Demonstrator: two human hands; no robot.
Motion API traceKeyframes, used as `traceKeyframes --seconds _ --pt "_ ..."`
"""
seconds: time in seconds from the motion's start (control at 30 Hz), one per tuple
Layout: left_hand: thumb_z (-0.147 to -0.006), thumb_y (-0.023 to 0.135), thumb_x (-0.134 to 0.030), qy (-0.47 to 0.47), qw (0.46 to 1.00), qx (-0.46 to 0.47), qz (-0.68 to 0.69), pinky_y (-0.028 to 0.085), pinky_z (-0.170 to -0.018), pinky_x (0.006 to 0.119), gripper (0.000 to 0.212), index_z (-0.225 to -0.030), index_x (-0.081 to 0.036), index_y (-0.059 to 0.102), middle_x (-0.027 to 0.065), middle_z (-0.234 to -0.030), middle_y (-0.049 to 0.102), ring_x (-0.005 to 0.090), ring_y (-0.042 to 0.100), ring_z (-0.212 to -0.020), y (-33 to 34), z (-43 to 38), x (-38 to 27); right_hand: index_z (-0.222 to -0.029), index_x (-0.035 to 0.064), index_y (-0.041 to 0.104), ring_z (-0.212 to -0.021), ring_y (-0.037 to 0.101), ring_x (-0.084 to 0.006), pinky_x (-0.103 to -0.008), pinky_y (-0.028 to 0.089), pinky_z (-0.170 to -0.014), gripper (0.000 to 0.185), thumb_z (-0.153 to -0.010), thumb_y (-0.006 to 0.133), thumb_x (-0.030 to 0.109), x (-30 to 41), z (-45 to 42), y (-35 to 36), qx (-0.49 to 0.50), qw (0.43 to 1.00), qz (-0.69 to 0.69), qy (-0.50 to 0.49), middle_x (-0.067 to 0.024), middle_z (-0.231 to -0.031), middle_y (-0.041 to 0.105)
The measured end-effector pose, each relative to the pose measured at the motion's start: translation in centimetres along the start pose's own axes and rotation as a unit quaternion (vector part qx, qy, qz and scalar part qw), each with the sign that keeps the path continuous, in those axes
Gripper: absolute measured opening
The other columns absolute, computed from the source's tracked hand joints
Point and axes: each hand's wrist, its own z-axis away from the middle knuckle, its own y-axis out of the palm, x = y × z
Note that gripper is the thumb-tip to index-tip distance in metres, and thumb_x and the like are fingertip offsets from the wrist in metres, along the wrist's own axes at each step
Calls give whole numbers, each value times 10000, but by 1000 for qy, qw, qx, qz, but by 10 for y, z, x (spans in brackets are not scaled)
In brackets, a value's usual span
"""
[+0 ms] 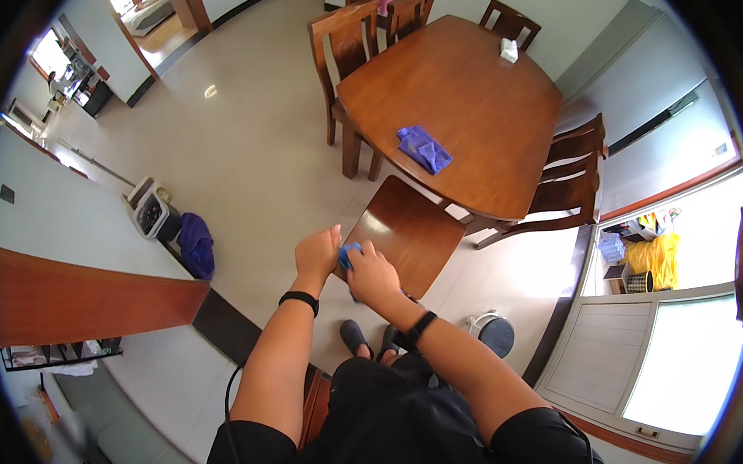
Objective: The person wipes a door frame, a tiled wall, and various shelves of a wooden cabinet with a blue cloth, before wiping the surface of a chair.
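Observation:
My right hand (373, 275) grips a blue cloth (349, 254), pressed at the near left corner of a wooden chair seat (409, 233). Part of the cloth hangs below the hand. Just left of it, my left hand (318, 253) is at the seat's left edge with its thumb up; its fingers are mostly hidden, so what it holds cannot be told. Beyond the seat stands a wooden dining table (470, 106). A folded purple cloth (425, 149) lies near the table's closest edge.
Wooden chairs (348, 50) stand around the table, which bears a tissue pack (509, 50). A round stool (495, 337) is at the lower right. At the left are a bin (151, 216) and a purple bag (195, 246). A person (55, 87) is far off at the upper left.

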Motion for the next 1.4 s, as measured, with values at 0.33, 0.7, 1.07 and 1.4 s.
traceKeyframes --seconds 0.33,0.7,1.07,1.4 --pt "-1066 356 -409 -85 996 18 -31 538 -666 568 626 -709 -39 712 236 -750 696 448 685 -723 8 12 5 -1040 61 628 -943 647 -458 -554 550 -795 204 -904 598 210 -104 123 -27 42 998 43 25 -236 -1067 583" --pt "-1035 304 -416 -166 983 77 2 518 -829 562 594 -829 -88 754 215 -897 729 449 682 -893 4 -11 22 -1114 12 619 -991 666 -426 -503 583 -842 279 -942 581 229 14 -28 31 -55 993 0 -107 -233 -1134 594" --pt "-1052 328 -387 -111 992 55 12 514 -846 555 558 -867 -84 760 183 -913 742 430 680 -902 11 7 26 -1238 -18 580 -1065 674 -367 -434 618 -778 332 -965 527 163 -101 137 -40 35 971 178 -156 -265 -1151 619" --pt "-1038 344 -396 -96 989 109 -14 502 -849 552 548 -892 -48 741 215 -940 727 441 665 -929 9 -2 16 -1093 10 652 -1017 632 -389 -501 546 -861 273 -944 580 228 -110 79 54 -72 984 69 -150 -246 -1111 632"
